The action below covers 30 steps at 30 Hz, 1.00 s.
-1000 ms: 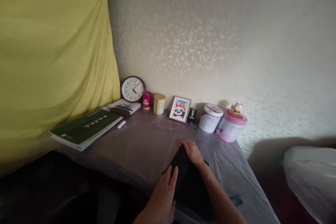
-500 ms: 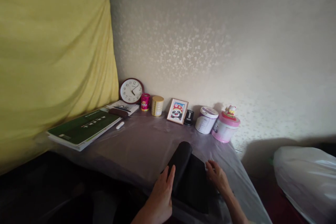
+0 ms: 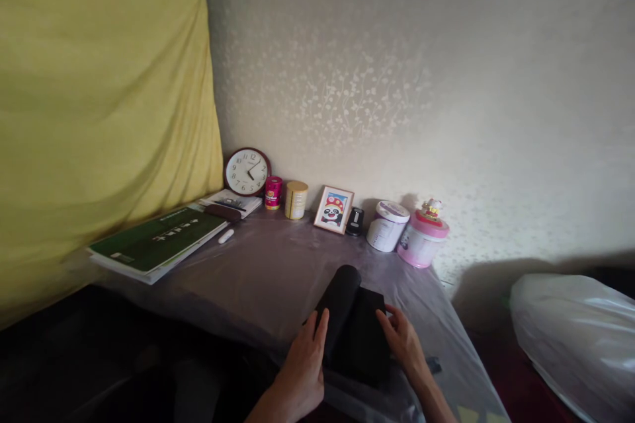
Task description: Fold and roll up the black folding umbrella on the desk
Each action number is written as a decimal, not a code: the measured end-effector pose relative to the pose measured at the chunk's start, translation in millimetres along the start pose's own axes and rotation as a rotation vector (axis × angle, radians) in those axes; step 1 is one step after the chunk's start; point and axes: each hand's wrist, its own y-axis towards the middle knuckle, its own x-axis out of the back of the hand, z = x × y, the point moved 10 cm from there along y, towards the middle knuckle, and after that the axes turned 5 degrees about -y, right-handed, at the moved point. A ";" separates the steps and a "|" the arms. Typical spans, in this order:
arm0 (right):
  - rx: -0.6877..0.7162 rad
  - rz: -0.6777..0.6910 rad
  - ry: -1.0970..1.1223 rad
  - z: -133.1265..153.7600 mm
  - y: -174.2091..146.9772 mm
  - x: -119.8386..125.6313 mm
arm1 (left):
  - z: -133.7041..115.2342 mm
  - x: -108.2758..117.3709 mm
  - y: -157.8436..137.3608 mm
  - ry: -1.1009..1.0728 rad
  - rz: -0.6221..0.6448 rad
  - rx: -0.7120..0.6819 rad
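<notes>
We have one black sheet (image 3: 364,334) on the near part of the table (image 3: 248,271), its left portion curled over into a roll and its right portion lying open. Our left hand (image 3: 303,367) grasps the curled portion, fingers laid along its outer side, the thumb hidden from us; our right hand (image 3: 403,340) pinches the right edge of the open portion. Beside our right wrist we see one small dark object (image 3: 433,365), too blurred to name, and at the bottom edge two yellow patches (image 3: 467,415). Along the wall (image 3: 372,26) we count four containers: one magenta can (image 3: 273,193), one yellow-lidded can (image 3: 296,201), one white tub (image 3: 387,227) and one pink-lidded tub (image 3: 421,242) bearing one cat figurine (image 3: 432,208). Between the cans and the tubs stand one panda picture frame (image 3: 334,209) and one small black device (image 3: 354,221). One round clock (image 3: 247,172) leans behind the magenta can. To the left we find one green-covered book (image 3: 159,238), one brown case (image 3: 223,213) and one small white oval object (image 3: 226,236). One yellow curtain (image 3: 104,106) hangs at the far left; one white plastic bag (image 3: 580,337) sits at the right.
</notes>
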 end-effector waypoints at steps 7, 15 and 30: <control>-0.004 0.089 0.100 1.7 4.0 -14.1 | -1.1 0.7 -1.0 0.009 0.019 0.012; 0.067 0.192 0.305 58.1 6.5 -29.9 | -1.5 0.0 1.0 0.017 0.038 0.013; 0.079 0.293 0.286 84.4 19.2 -97.9 | 0.3 -0.8 3.6 0.089 0.053 0.029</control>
